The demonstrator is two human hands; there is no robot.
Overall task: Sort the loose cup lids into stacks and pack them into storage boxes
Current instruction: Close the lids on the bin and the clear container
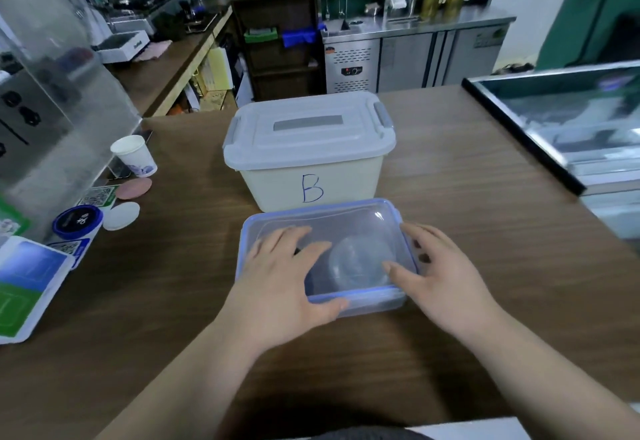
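Your fingers on the left hand are spread wide and lie flat on top of a clear lid with a blue rim, holding nothing, while the thumb rests along the lid's near rim. Your right hand lies on the lid's right side, its fingers also straight and spread, reaching over the right rim, with the thumb on the top surface.

The lid covers a shallow clear storage box that sits in the middle of the wooden table, closer to the near edge. Through the lid you can make out a stack of clear domed cup lids in the right half of the box. There is something dark under your left hand, too blurred to identify.

Just behind the clear box, touching or nearly touching it, stands a taller cream storage bin marked with a blue letter B. Its pale grey lid is on.

Toward the left edge of the table are a blue round tub, a loose white lid, a pink disc and an upright paper cup.

A glass display case stands at the far right corner.
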